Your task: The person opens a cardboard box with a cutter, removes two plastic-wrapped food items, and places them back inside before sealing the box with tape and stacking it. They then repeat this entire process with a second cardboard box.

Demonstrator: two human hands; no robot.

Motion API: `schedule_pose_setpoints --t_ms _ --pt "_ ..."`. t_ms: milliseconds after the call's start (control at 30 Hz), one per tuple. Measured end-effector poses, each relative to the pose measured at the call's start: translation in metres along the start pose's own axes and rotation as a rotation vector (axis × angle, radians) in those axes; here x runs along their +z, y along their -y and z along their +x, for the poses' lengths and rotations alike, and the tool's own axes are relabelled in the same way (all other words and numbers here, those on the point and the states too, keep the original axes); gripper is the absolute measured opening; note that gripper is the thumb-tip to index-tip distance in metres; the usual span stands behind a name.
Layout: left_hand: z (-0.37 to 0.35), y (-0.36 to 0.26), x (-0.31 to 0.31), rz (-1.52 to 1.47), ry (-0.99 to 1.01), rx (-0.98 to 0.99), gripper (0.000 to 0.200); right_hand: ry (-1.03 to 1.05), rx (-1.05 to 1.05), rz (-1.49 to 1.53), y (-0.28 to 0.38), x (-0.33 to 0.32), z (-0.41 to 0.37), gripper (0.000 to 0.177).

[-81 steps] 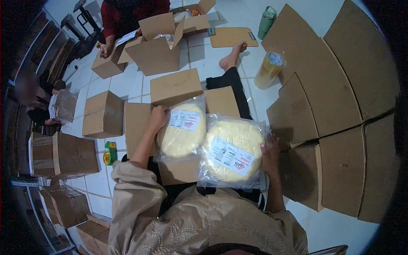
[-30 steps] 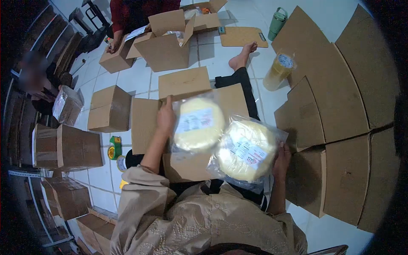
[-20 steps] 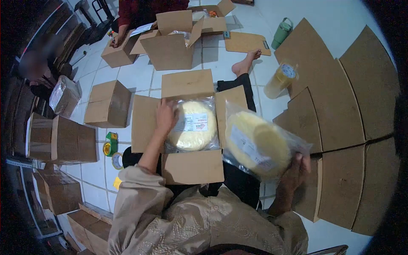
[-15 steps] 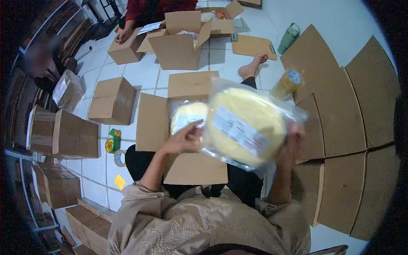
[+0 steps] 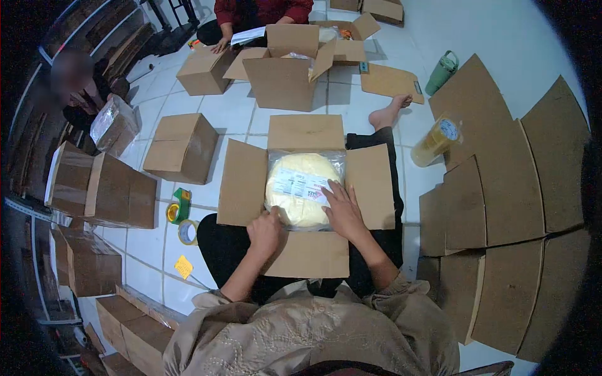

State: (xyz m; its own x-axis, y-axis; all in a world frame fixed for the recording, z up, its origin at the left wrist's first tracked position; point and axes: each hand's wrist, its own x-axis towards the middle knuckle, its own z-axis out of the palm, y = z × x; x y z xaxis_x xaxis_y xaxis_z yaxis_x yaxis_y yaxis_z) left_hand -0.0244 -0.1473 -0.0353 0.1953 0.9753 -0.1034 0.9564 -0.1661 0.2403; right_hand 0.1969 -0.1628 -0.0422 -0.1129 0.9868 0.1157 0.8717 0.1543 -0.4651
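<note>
An opened cardboard box [image 5: 307,254] stands between my legs with its flaps spread outward. Inside it lies a round, pale yellow packet [image 5: 295,164] in a clear plastic bag, with a white printed label on top. My right hand [image 5: 343,210] rests on the packet's right side, fingers stretched out over the label's edge. At the near left corner of the box, my left hand [image 5: 264,232] has its fingers curled in against the packet's edge. What those fingers grip, if anything, is hidden.
Closed boxes [image 5: 179,150] stand on the left beside a green tape dispenser [image 5: 182,205] and a tape roll [image 5: 187,232]. Flattened cardboard [image 5: 508,188], stacked tape rolls [image 5: 433,143] and a green tumbler [image 5: 442,74] are on the right. Another person's hand [image 5: 221,45] touches a box ahead.
The bagged yellow packet that my right hand held up over the box's right side now lies inside it. Both hands have come down onto it, the right one moving left.
</note>
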Motion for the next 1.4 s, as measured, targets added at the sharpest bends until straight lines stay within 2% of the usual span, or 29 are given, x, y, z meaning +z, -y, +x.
schedule_pose_setpoints --t_ms 67,133,167,200,233,267,300,333,400,467,533,600,633,700,733,800,833,867,933,967,1033,1067,1133,1167,1200,1267,1333,1367,1400 --pt "-0.004 0.008 -0.009 0.021 0.000 0.031 0.042 -0.001 0.005 0.000 -0.009 -0.012 -0.008 0.049" --pt "-0.023 0.010 -0.044 0.006 0.027 0.249 0.056 -0.237 0.160 -0.170 -0.017 -0.043 -0.022 0.051" --pt "-0.033 0.001 -0.063 0.007 0.028 0.243 0.056 -0.352 0.221 -0.226 -0.022 -0.057 -0.028 0.052" --pt "-0.045 -0.012 -0.081 -0.009 0.126 0.390 0.065 -0.462 0.283 -0.280 -0.029 -0.066 -0.034 0.053" --pt "-0.054 -0.018 -0.089 -0.027 0.229 0.536 0.074 -0.452 0.284 -0.275 -0.042 -0.067 -0.042 0.053" --pt "-0.057 -0.015 -0.084 -0.026 0.237 0.532 0.074 -0.435 0.374 0.232 -0.056 -0.065 -0.048 0.052" --pt "-0.059 -0.012 -0.074 0.080 0.213 0.637 0.080 -0.405 0.449 0.736 -0.062 -0.066 -0.052 0.051" --pt "-0.059 -0.011 -0.069 0.188 0.187 0.745 0.085 -0.409 0.451 0.736 -0.066 -0.067 -0.055 0.051" --pt "-0.045 -0.009 -0.087 0.058 0.296 0.668 0.079 -0.249 0.445 0.927 -0.068 -0.070 -0.062 0.050" --pt "-0.028 -0.005 -0.095 0.085 -0.023 0.468 0.076 -0.304 0.409 0.960 -0.066 -0.062 -0.065 0.050" --pt "0.008 0.000 -0.086 0.011 -0.188 0.381 0.075 -0.353 0.362 0.995 -0.062 -0.055 -0.064 0.050" --pt "0.052 0.010 -0.057 -0.128 -0.250 0.263 0.092 -0.437 0.367 0.961 -0.058 -0.052 -0.063 0.052" --pt "0.067 0.015 -0.044 -0.129 -0.253 0.265 0.092 -0.439 0.364 0.960 -0.055 -0.053 -0.064 0.052" --pt "0.092 0.018 -0.029 -0.108 -0.190 0.270 0.117 -0.439 0.357 0.933 -0.048 -0.056 -0.065 0.064" --pt "0.106 0.015 -0.027 -0.111 -0.190 0.277 0.117 -0.445 0.360 0.929 -0.040 -0.054 -0.065 0.064" --pt "0.133 0.008 -0.030 -0.062 -0.006 0.208 0.139 -0.576 0.607 1.033 -0.019 -0.049 -0.064 0.079" --pt "0.142 0.008 -0.031 -0.063 -0.007 0.204 0.139 -0.661 0.519 1.073 -0.027 -0.025 -0.069 0.087" --pt "0.152 0.008 -0.030 -0.123 0.057 0.200 0.140 -0.658 0.518 1.072 -0.020 -0.020 -0.069 0.087" --pt "0.173 0.018 -0.017 -0.185 0.120 0.199 0.141 -0.851 0.547 1.300 -0.005 -0.010 -0.067 0.079" --pt "0.185 0.034 -0.004 -0.553 0.069 0.206 0.136 -0.704 0.524 1.241 -0.021 0.017 -0.075 0.065" --pt "0.163 0.027 -0.026 -1.433 0.052 0.175 0.096 -0.657 0.504 1.308 -0.010 0.047 -0.076 0.059" --pt "0.160 0.037 -0.021 -1.428 0.056 0.173 0.096 -0.607 0.483 1.378 -0.004 0.054 -0.075 0.054" --pt "0.159 0.065 -0.010 -1.695 0.207 0.114 0.054 -0.538 0.549 1.321 -0.006 0.046 -0.072 0.050" --pt "0.133 0.051 -0.037 -1.760 0.445 0.040 0.027 -0.467 0.609 1.257 -0.007 0.043 -0.070 0.046" --pt "0.121 0.048 -0.040 -1.759 0.445 0.034 0.027 -0.463 0.613 1.259 -0.006 0.046 -0.069 0.046" --pt "0.106 0.046 -0.041 -0.450 0.093 0.526 0.023 -0.537 0.665 1.212 -0.002 0.047 -0.061 0.044" --pt "0.094 0.043 -0.037 -0.373 0.118 0.509 0.023 -0.536 0.305 0.720 -0.001 0.040 -0.048 0.061" --pt "0.089 0.044 -0.033 -0.336 0.093 0.510 0.024 -0.384 0.044 0.338 -0.007 0.032 -0.038 0.079" --pt "0.083 0.045 -0.031 -0.296 0.067 0.512 0.025 -0.384 0.039 0.336 0.001 0.016 -0.027 0.079"
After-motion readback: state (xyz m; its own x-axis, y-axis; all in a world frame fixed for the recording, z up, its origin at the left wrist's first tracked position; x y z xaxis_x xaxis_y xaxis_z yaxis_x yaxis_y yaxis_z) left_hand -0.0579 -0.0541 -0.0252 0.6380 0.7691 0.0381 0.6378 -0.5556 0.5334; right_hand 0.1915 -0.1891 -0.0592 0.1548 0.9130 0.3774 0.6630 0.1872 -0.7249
